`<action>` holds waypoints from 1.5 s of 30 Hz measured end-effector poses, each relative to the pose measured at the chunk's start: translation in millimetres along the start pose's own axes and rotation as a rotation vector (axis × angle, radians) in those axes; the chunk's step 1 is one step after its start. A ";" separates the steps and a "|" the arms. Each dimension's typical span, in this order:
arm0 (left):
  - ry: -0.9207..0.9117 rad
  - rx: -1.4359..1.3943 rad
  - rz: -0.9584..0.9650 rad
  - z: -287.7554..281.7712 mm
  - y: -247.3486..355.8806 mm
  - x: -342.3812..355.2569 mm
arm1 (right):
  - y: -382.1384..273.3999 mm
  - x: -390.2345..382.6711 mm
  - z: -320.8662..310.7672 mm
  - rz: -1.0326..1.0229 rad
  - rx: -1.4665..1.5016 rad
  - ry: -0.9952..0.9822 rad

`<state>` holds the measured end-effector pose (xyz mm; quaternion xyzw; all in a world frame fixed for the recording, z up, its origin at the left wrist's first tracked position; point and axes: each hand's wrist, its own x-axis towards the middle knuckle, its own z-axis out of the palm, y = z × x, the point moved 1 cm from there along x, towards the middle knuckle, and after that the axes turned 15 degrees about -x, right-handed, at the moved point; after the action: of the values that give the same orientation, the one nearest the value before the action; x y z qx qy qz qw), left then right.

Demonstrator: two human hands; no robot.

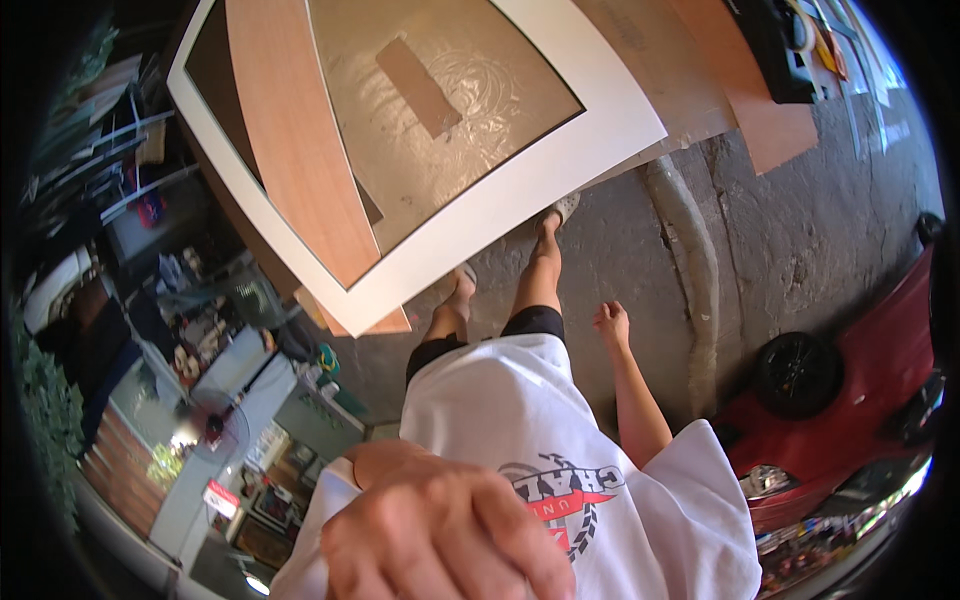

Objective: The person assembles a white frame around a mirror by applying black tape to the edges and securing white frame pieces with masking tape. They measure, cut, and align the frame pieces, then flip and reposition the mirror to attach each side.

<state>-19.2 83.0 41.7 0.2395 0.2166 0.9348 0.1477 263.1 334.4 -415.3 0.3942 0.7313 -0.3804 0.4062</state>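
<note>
My left hand (440, 525) is raised very near the view, its fingers bent and close together. The lower edge cuts off the fingertips, so anything they hold is hidden. Down at my right side hangs my right hand (612, 325), loosely open, with nothing in it. Ahead of me, a white rectangular frame (590, 150) lies on the work surface. A wood-toned panel (290, 130) lies lengthwise across the frame's left part. Inside the frame, a short brown strip (418, 88) rests on a shiny, plastic-like brown surface (500, 110). Neither hand touches these pieces.
A red car (850, 400) stands at the right. Beyond the frame, a brown board (765, 120) reaches over the edge, near a black case (775, 50) with tools. A fan (215, 425) and clutter are at the left. A raised ridge (690, 260) crosses the concrete floor.
</note>
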 end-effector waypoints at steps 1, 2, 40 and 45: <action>-0.019 -0.030 0.011 6.9 -1.7 10.8 | -1.1 1.5 -2.6 -0.033 0.042 -0.043; -0.047 -0.064 0.026 11.4 -4.8 18.3 | -3.3 3.8 -2.4 -0.039 0.061 -0.068; 0.576 1.019 0.839 71.0 86.3 -57.8 | -164.6 3.4 -129.0 -0.286 -0.415 -0.199; 0.226 0.721 0.887 43.5 122.8 -118.3 | -234.0 -35.8 -140.7 -0.494 -0.717 -0.344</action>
<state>81.5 -53.3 89.1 0.2414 0.4144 0.7944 -0.3728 27.3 354.7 -274.5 -0.0255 0.8106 -0.2488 0.5295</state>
